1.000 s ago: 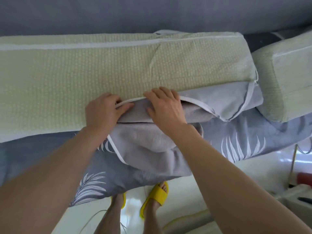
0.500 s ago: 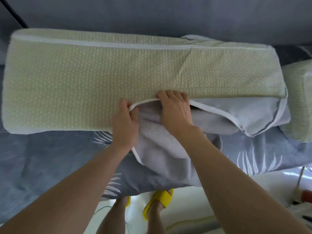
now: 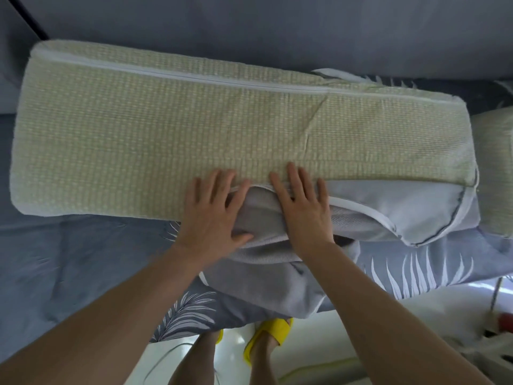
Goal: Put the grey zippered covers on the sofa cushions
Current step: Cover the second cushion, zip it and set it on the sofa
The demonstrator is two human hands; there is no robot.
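fingers (image 3: 215, 184) of the left hand (image 3: 213, 215) lie straight and spread, palm down, gripping nothing. their tips rest on the green weave of the cushion (image 3: 166, 134) and the thumb lies on bunched grey cloth. the right hand (image 3: 302, 212) sits just beside it, equally flat and spread. it presses on the white-piped rim of the grey cover (image 3: 363, 209), and its fingertips reach over that rim onto the cushion. neither hand pinches or curls round anything.

nearest the person, two yellow slippers (image 3: 273, 336) stand on a glossy pale floor (image 3: 361, 343). above them a blue-grey leaf-print sheet (image 3: 416, 265) hangs over the front edge of the seat. on the sheet lies the grey cover, pulled over only the cushion's right end (its corner seam shows at the far right). the rest of it is gathered in loose folds under both palms and spills toward the floor, and its open mouth gapes between the hands and the covered corner. the long cushion lies flat across the seat with most of its woven face bare, and a white zipper strip (image 3: 222, 80) runs along its far edge. a second cushion (image 3: 497, 168) of the same green weave sits at its right end, touching or just beside it; i cannot tell which. behind everything rises the plain grey sofa back (image 3: 277, 29).
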